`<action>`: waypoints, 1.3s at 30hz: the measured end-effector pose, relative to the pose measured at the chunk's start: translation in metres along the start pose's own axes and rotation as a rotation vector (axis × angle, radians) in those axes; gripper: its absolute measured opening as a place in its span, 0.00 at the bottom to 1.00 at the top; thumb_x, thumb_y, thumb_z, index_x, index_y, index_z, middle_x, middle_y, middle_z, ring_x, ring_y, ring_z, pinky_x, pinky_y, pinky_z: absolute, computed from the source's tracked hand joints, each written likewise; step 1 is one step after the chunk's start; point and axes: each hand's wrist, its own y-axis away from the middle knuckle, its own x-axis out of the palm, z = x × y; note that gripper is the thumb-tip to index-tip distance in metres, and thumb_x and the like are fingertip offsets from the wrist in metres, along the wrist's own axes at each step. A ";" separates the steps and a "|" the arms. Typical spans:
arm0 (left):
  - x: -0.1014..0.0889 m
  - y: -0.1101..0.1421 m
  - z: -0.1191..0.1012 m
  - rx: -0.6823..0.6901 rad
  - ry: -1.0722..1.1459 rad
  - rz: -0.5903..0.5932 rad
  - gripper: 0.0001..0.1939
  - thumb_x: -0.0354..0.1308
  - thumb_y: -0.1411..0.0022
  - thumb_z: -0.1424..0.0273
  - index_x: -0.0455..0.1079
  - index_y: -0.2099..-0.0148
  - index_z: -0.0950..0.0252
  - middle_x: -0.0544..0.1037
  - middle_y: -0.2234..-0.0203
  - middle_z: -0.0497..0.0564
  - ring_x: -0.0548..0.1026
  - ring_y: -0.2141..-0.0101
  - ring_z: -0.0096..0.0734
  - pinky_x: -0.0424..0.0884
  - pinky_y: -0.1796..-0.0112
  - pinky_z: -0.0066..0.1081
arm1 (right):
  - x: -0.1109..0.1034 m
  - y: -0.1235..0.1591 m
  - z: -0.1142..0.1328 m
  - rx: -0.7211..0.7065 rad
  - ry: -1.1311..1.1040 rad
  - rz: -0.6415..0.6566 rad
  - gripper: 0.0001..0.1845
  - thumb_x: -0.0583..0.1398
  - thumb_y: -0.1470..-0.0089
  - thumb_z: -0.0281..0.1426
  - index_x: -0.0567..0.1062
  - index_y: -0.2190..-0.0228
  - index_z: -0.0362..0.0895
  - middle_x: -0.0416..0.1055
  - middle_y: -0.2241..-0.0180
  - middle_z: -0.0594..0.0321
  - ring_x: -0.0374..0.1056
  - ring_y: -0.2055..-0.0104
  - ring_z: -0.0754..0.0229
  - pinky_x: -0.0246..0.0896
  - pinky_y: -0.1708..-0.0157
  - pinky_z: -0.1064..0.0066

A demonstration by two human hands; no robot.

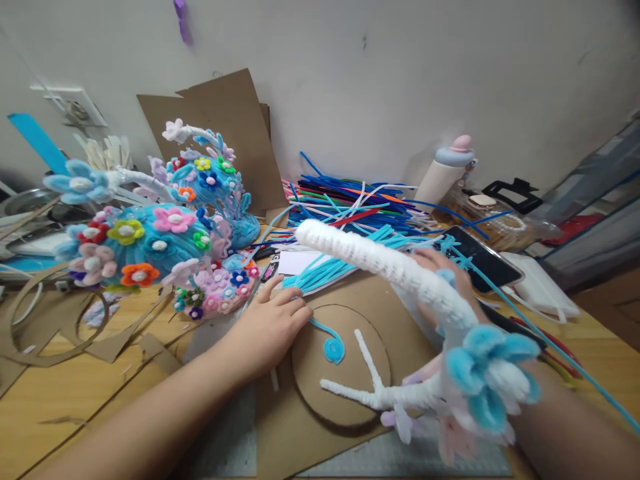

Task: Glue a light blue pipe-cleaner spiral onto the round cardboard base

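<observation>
The background is filled by a plain, pale grey wall (400, 80), marked by a small dark blemish (365, 42). A purple ornament (181, 21) is cut off by the top edge, and a white socket plate (75, 107) is set at left. Below, a wooden table (35, 427) is seen. The right side is bordered by a bluish-grey framed structure (597, 167). The wall is softly lit.

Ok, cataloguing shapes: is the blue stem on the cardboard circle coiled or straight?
Partly coiled: the blue stem ends in a spiral; its tail curves toward the left hand.
</observation>
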 end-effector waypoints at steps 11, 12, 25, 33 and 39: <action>-0.008 -0.014 -0.003 0.052 -0.093 -0.077 0.10 0.52 0.41 0.78 0.70 0.59 0.62 0.77 0.63 0.51 0.70 0.53 0.41 0.48 0.42 0.49 | 0.010 -0.089 -0.059 0.136 0.197 0.145 0.15 0.55 0.43 0.33 0.76 0.58 0.42 0.69 0.49 0.54 0.60 0.44 0.51 0.38 0.47 0.52; -0.008 -0.014 -0.003 0.051 -0.091 -0.076 0.10 0.52 0.40 0.78 0.70 0.59 0.62 0.77 0.63 0.51 0.70 0.53 0.41 0.48 0.42 0.48 | 0.012 -0.093 -0.059 0.137 0.196 0.166 0.13 0.56 0.44 0.32 0.78 0.61 0.42 0.71 0.51 0.54 0.61 0.46 0.51 0.38 0.48 0.52; -0.006 -0.020 -0.001 0.074 -0.001 -0.116 0.11 0.51 0.43 0.80 0.70 0.61 0.62 0.77 0.64 0.49 0.70 0.53 0.39 0.43 0.40 0.47 | -0.040 -0.105 -0.065 0.133 0.156 -0.092 0.16 0.55 0.40 0.33 0.76 0.52 0.45 0.74 0.55 0.57 0.66 0.55 0.62 0.53 0.57 0.72; 0.007 -0.029 0.017 -0.413 0.062 -0.254 0.16 0.51 0.40 0.75 0.66 0.49 0.67 0.72 0.52 0.60 0.68 0.51 0.48 0.61 0.52 0.44 | -0.089 -0.078 -0.051 -0.004 0.214 -0.328 0.18 0.53 0.42 0.37 0.76 0.54 0.49 0.74 0.61 0.61 0.69 0.58 0.61 0.55 0.67 0.72; 0.018 -0.043 0.018 -0.415 0.072 -0.063 0.28 0.65 0.47 0.61 0.67 0.46 0.64 0.71 0.50 0.60 0.67 0.49 0.54 0.61 0.49 0.49 | -0.121 -0.033 -0.059 0.340 0.002 -0.187 0.16 0.57 0.51 0.45 0.78 0.64 0.53 0.76 0.69 0.65 0.69 0.67 0.60 0.56 0.70 0.71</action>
